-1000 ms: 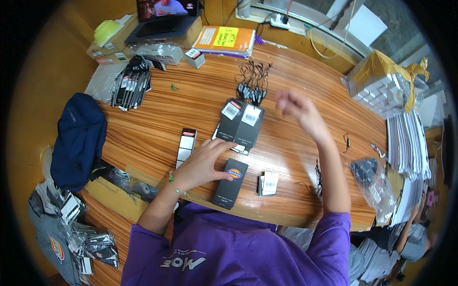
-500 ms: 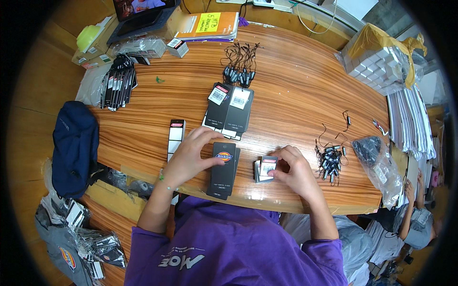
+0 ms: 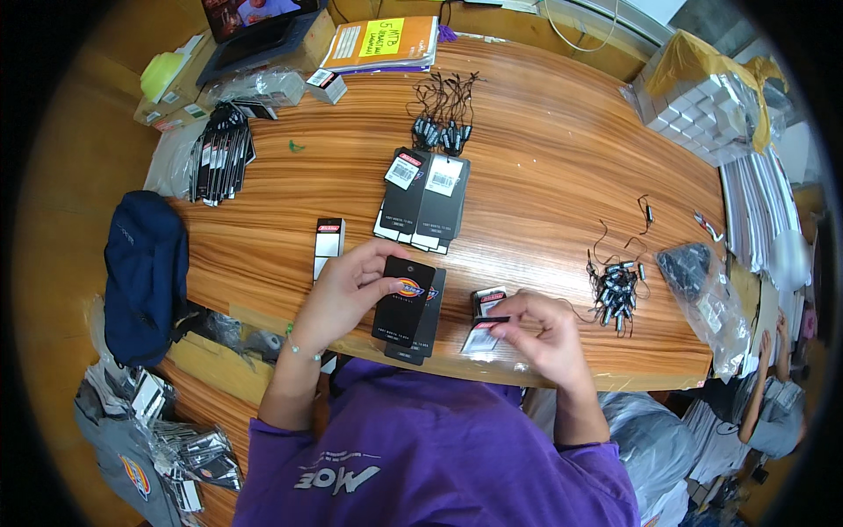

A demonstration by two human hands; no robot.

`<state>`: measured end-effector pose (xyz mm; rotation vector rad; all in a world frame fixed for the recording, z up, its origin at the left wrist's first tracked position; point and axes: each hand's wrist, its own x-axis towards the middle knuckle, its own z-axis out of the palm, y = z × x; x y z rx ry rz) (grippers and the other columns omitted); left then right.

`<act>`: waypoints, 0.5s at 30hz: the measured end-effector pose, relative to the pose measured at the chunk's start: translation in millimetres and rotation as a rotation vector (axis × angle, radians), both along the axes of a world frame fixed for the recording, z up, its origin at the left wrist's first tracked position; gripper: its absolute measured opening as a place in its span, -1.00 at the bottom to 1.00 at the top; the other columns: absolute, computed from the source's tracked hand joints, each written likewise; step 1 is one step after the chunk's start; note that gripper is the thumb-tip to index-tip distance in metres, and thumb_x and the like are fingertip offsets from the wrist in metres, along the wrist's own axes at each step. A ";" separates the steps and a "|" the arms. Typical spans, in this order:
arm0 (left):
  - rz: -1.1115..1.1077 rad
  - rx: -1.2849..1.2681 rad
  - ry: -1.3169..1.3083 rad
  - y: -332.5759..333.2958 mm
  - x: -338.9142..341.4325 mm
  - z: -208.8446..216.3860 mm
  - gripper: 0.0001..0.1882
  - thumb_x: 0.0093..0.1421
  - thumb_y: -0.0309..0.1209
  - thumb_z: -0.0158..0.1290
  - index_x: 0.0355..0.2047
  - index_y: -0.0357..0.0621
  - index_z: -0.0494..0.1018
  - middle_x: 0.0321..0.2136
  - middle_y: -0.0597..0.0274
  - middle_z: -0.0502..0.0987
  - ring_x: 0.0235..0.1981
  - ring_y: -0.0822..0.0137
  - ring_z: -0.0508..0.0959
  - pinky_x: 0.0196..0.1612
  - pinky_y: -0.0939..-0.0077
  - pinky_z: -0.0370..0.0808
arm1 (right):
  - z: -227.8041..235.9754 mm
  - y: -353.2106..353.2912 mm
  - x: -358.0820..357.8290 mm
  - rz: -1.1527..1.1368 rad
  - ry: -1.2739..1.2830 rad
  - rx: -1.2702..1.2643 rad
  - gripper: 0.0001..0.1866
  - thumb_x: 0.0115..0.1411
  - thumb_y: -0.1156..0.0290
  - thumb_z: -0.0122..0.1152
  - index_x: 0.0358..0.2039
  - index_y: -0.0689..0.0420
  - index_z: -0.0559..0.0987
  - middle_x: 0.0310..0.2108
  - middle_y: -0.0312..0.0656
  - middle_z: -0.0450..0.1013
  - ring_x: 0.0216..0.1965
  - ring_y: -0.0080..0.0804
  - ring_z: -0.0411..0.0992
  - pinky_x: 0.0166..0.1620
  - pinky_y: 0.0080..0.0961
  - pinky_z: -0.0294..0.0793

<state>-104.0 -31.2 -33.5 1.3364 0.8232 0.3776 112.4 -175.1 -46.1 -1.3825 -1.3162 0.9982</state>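
Note:
Between the thumb and fingers of my left hand (image 3: 344, 285) is a black hang tag (image 3: 397, 318) with a coloured logo, its thumb lying over the front. Under and right of it lie more black hang tags (image 3: 428, 329). My right hand (image 3: 546, 332) pinches a small black-and-white label card (image 3: 483, 337), tilted at the table's near edge. Just behind that card sits a small stack of similar cards (image 3: 488, 299). Beyond my left hand, a strip of white labels with a black-and-red top (image 3: 328, 246) lies on the table.
Finished-looking tag piles (image 3: 425, 202) with black strings (image 3: 443, 127) lie ahead. Loose black string fasteners (image 3: 616, 294) are at right, beside a plastic bag (image 3: 707, 307). A wrapped bundle of white boxes (image 3: 694, 105) stands far right. More tags (image 3: 219, 158) and a navy pouch (image 3: 145, 277) are left.
My left hand has shifted the top hang tag leftward, off the ones under it. My right hand has drawn a label card from the small stack toward me.

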 end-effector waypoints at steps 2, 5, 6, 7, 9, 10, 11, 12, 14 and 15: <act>-0.013 -0.025 -0.013 -4.1 5.9 5.2 -0.69 0.06 -0.71 0.01 -0.15 -0.32 0.33 -0.28 0.15 0.52 -0.23 0.45 0.51 -0.17 0.66 0.45 | 5.7 5.9 -15.1 -0.014 0.012 0.051 -0.77 -0.01 0.51 0.26 -0.29 0.24 0.52 -0.52 -0.20 0.43 -0.52 -0.51 0.39 -0.42 -0.59 0.37; -0.104 0.008 -0.023 -14.0 14.9 0.5 -0.65 0.07 -0.70 0.00 -0.10 -0.32 0.34 -0.26 0.12 0.52 -0.24 0.43 0.52 -0.17 0.64 0.45 | -8.5 12.7 -33.5 -0.190 -0.063 0.119 -0.65 -0.01 0.47 0.27 -0.18 0.20 0.46 -0.59 -0.22 0.38 -0.58 -0.49 0.36 -0.48 -0.57 0.34; -0.094 0.060 -0.017 -17.6 16.9 -1.6 -0.66 0.07 -0.69 0.01 -0.10 -0.31 0.35 -0.29 0.13 0.53 -0.26 0.46 0.52 -0.20 0.65 0.46 | -9.5 15.5 -38.5 -0.199 -0.082 0.120 -0.65 -0.01 0.46 0.27 -0.18 0.20 0.45 -0.59 -0.22 0.38 -0.59 -0.49 0.36 -0.48 -0.56 0.33; -0.097 0.103 -0.022 -23.6 21.1 -6.2 -0.67 0.08 -0.67 0.02 -0.10 -0.30 0.36 -0.32 0.15 0.53 -0.29 0.49 0.52 -0.23 0.67 0.46 | -10.6 15.3 -39.8 -0.222 -0.113 0.110 -0.65 -0.01 0.46 0.27 -0.18 0.20 0.45 -0.59 -0.22 0.38 -0.60 -0.48 0.35 -0.49 -0.56 0.33; -0.060 0.138 -0.085 -33.8 27.4 -14.0 -0.68 0.09 -0.65 0.03 -0.11 -0.29 0.37 -0.37 0.18 0.54 -0.34 0.52 0.52 -0.27 0.68 0.46 | -8.2 12.7 -34.7 -0.196 -0.154 0.063 -0.63 -0.02 0.51 0.27 -0.16 0.23 0.42 -0.57 -0.22 0.38 -0.57 -0.53 0.36 -0.46 -0.60 0.34; -0.031 0.113 -0.101 -35.6 29.2 -8.4 -0.70 0.11 -0.65 0.01 -0.11 -0.29 0.37 -0.36 0.20 0.53 -0.33 0.53 0.51 -0.27 0.70 0.44 | -6.6 12.9 -29.7 -0.147 -0.151 0.035 -0.60 -0.03 0.55 0.28 -0.15 0.26 0.40 -0.54 -0.23 0.38 -0.52 -0.57 0.37 -0.43 -0.64 0.36; -0.016 0.110 -0.104 -35.6 30.4 -8.9 -0.70 0.12 -0.66 0.00 -0.10 -0.29 0.37 -0.34 0.19 0.53 -0.32 0.53 0.51 -0.28 0.72 0.43 | -6.5 8.9 -22.9 -0.189 -0.021 -0.042 -0.70 0.02 0.52 0.24 -0.21 0.26 0.44 -0.53 -0.21 0.40 -0.51 -0.57 0.37 -0.41 -0.62 0.35; 0.007 0.114 -0.099 -33.8 29.4 -9.7 -0.70 0.12 -0.67 -0.02 -0.10 -0.30 0.36 -0.32 0.18 0.52 -0.31 0.52 0.51 -0.28 0.75 0.42 | -8.1 6.0 -13.3 -0.263 -0.083 -0.015 -0.75 0.04 0.51 0.22 -0.24 0.26 0.46 -0.52 -0.21 0.41 -0.50 -0.57 0.37 -0.40 -0.62 0.36; 0.028 0.124 -0.100 -29.7 27.4 -7.2 -0.72 0.14 -0.67 -0.06 -0.10 -0.31 0.35 -0.32 0.19 0.52 -0.30 0.53 0.50 -0.28 0.76 0.40 | -9.3 -1.9 12.4 -0.398 -0.197 0.047 -0.83 0.08 0.49 0.17 -0.30 0.26 0.49 -0.51 -0.21 0.44 -0.47 -0.57 0.38 -0.37 -0.61 0.36; 0.047 0.130 -0.099 -28.1 25.6 -6.7 -0.72 0.15 -0.67 -0.07 -0.10 -0.31 0.34 -0.32 0.20 0.51 -0.30 0.54 0.49 -0.28 0.76 0.39 | -6.5 -7.4 26.2 -0.479 -0.285 0.013 -0.87 0.10 0.51 0.13 -0.33 0.25 0.50 -0.50 -0.18 0.45 -0.46 -0.52 0.40 -0.36 -0.60 0.38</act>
